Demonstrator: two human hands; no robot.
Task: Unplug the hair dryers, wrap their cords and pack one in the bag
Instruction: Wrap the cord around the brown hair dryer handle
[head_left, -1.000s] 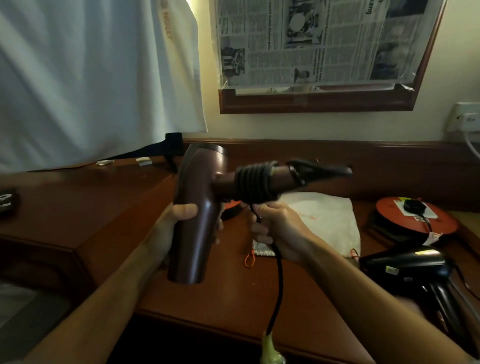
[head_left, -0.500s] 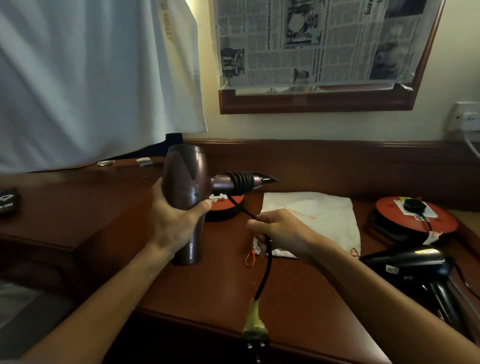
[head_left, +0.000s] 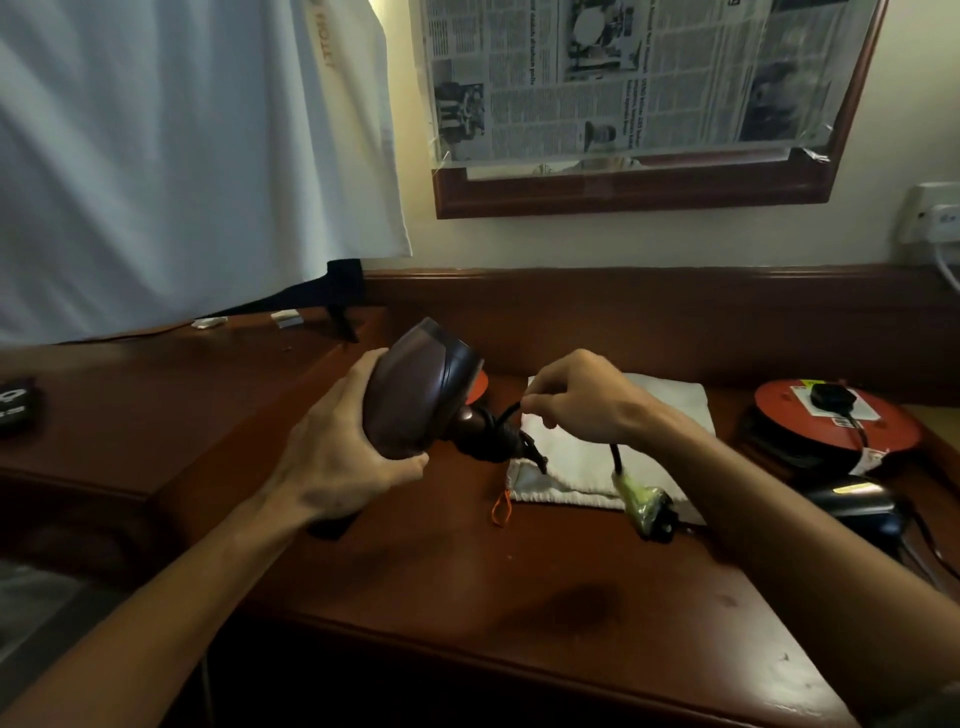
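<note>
My left hand (head_left: 340, 447) grips the barrel of a brown hair dryer (head_left: 415, 395), held low over the desk with its handle pointing right and down. A black cord (head_left: 501, 423) is wound in several turns around that handle. My right hand (head_left: 582, 402) pinches the loose end of the cord just right of the handle. The cord's plug (head_left: 647, 506), wrapped in yellow-green tape, hangs below my right wrist over a white cloth bag (head_left: 571, 462) lying flat on the desk. A second, black hair dryer (head_left: 852, 501) lies at the right edge.
An orange cord reel (head_left: 831, 421) with a black plug on top sits at the back right. A wall socket (head_left: 932, 213) holds a white plug. A dark object (head_left: 15, 408) lies far left. White cloth hangs at the upper left; a newspaper-covered framed mirror is above.
The brown dryer has dropped lower and tilted, handle now pointing down toward the bag. My right hand rose and moved right with the cord, and the plug swung up onto the bag.
</note>
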